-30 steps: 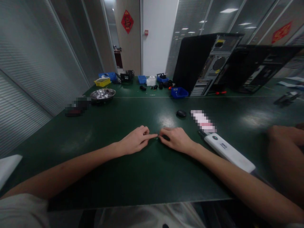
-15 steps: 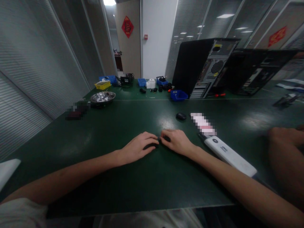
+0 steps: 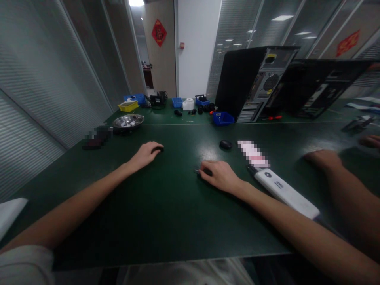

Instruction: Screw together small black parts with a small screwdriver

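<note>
My left hand is out to the left over the green table, its fingers closed on a small black rounded piece; most of it is covered, and it may be a mouse part. Resting on the table nearer the middle, my right hand is wrapped round a dark-handled tool. A thin metal tip pokes out of it to the left, like a small screwdriver. A black computer mouse lies just beyond the right hand, touched by neither hand.
A white device and a blurred-out pink item lie right of my right forearm. A metal bowl stands back left, a blue bin and computer tower back right. Another person's arm reaches in at right.
My left hand has moved left and away from me with the black piece, apart from the right hand. My right hand has stayed put. The other person's hand has shifted left.
</note>
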Tool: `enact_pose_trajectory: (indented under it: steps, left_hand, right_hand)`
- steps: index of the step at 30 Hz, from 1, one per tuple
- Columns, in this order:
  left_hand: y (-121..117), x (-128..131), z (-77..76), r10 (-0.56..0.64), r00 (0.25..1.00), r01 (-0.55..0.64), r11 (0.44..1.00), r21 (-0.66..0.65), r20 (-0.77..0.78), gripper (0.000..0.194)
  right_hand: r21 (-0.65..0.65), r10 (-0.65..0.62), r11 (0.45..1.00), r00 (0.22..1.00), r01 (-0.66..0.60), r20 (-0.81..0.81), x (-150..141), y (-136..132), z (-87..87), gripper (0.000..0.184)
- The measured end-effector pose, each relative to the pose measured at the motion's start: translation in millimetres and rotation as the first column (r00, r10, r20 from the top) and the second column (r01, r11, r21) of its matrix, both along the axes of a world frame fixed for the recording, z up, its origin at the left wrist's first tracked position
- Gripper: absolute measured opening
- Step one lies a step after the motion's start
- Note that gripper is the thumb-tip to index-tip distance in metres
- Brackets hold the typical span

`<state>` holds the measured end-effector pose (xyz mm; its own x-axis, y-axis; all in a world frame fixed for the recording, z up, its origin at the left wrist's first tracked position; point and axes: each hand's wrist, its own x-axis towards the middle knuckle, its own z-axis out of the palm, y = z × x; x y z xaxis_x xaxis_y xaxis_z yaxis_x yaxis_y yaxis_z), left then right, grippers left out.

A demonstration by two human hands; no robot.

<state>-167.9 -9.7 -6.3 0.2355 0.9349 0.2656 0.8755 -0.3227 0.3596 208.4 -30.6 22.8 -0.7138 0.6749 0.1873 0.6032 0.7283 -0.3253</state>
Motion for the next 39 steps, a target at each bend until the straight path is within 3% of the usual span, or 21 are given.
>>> enact_pose_trajectory:
  steps: [3, 6, 10, 15, 22, 39]
  left_hand:
    - [14, -59, 1.3, 0.215, 0.976, -0.214, 0.977, 0.023, -0.042, 0.035]
    - [15, -107, 3.4, 0.379, 0.923, -0.375, 0.925, 0.057, -0.067, 0.041]
    - [14, -137, -1.3, 0.508, 0.857, -0.501, 0.861, 0.09, -0.086, 0.046]
    - [20, -141, -10.2, 0.553, 0.829, -0.543, 0.831, 0.123, -0.079, 0.047]
    - [17, -146, -7.0, 0.616, 0.786, -0.601, 0.778, 0.183, -0.041, 0.044]
    - [12, -141, -6.1, 0.601, 0.796, -0.573, 0.788, 0.226, -0.076, 0.039]
  right_hand:
    - [0.001, 0.002, 1.0, 1.0, -0.002, -0.009, 0, 0, -0.1, 0.02]
    - [-0.004, -0.001, 1.0, 1.0, 0.001, -0.008, 0, 0, 0.1, 0.02]
    - [-0.011, -0.001, 1.0, 1.0, 0.001, -0.002, -1, 0, -0.6, 0.019]
    - [-0.014, -0.005, 1.0, 1.0, 0.005, -0.005, -1, 1, -2.0, 0.02]
    - [-0.011, -0.004, 1.0, 1.0, 0.004, 0.0, -1, 0, -2.0, 0.019]
    - [-0.017, 0.012, 1.0, 1.0, -0.012, -0.013, -1, 1, -2.6, 0.02]
